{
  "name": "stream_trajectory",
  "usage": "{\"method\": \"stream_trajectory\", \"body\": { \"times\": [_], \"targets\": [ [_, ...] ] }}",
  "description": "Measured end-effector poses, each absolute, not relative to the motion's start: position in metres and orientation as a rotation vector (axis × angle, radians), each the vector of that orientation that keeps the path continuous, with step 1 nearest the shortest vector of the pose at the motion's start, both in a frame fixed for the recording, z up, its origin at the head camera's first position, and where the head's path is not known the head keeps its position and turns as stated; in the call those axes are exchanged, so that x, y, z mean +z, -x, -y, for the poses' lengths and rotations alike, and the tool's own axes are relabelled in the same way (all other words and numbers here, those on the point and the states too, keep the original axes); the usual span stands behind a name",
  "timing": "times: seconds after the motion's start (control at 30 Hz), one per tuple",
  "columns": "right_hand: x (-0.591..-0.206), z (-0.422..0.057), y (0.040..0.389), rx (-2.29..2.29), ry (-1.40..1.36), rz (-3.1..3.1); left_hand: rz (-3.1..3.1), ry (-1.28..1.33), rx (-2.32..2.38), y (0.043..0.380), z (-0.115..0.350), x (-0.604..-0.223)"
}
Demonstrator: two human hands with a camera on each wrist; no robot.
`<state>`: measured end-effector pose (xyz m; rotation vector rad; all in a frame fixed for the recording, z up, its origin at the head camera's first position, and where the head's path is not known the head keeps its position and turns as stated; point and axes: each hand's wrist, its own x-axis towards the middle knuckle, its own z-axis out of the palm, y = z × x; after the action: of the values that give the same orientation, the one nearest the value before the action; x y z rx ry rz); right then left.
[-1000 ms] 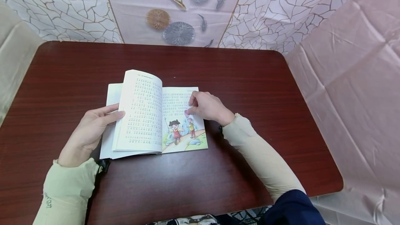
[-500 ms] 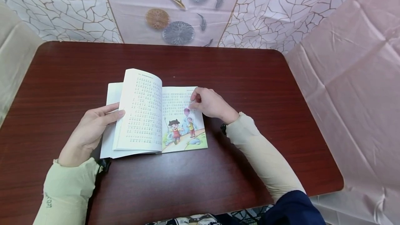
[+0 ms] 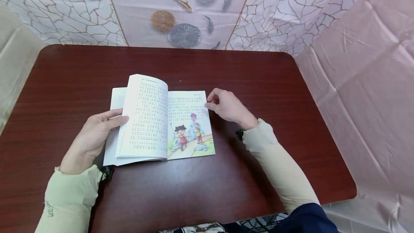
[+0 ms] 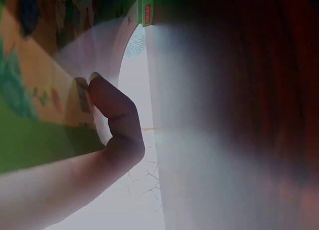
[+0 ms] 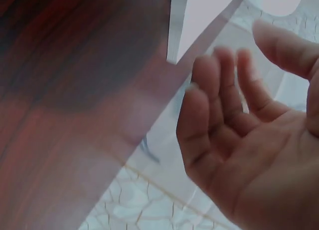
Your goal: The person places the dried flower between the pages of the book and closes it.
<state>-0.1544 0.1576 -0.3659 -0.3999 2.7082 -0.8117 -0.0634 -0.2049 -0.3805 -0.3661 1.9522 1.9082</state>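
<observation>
An illustrated book [image 3: 191,103] lies spread on the table, with rows of small text and two cartoon children on its right page. Its left-hand pages curve upward. My left hand [image 3: 88,136] holds those pages at the left edge, thumb on top and fingers behind. In the left wrist view, that hand's bent finger [image 4: 124,115] lies against the colourful cover [image 4: 45,100]. My right hand [image 3: 231,109] hovers by the book's right edge, thumb tip close to the page. The right wrist view shows its fingers [image 5: 192,125] loosely curled around nothing.
A dark red-brown wooden table [image 3: 252,78] with rounded corners bears the book. Patterned cloth [image 3: 181,10] hangs behind it, and a pale pink cloth [image 3: 365,82] hangs along the right side.
My right hand has moved right and slightly up, from over the right page to its edge, uncovering the printed pink balloon. The left hand and raised pages stay nearly still.
</observation>
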Motion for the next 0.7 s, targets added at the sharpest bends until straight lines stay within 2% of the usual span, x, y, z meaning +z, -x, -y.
{"method": "stream_trajectory", "body": {
  "times": [0.43,0.7],
  "targets": [
    [-0.359,-0.198,0.146,-0.757,0.284,-2.902,-2.699,0.188,1.606,0.057,0.185,-0.362],
    [-0.358,-0.211,0.143,-0.752,0.246,-2.905,-2.744,0.184,1.518,0.054,0.179,-0.357]
  ]
}}
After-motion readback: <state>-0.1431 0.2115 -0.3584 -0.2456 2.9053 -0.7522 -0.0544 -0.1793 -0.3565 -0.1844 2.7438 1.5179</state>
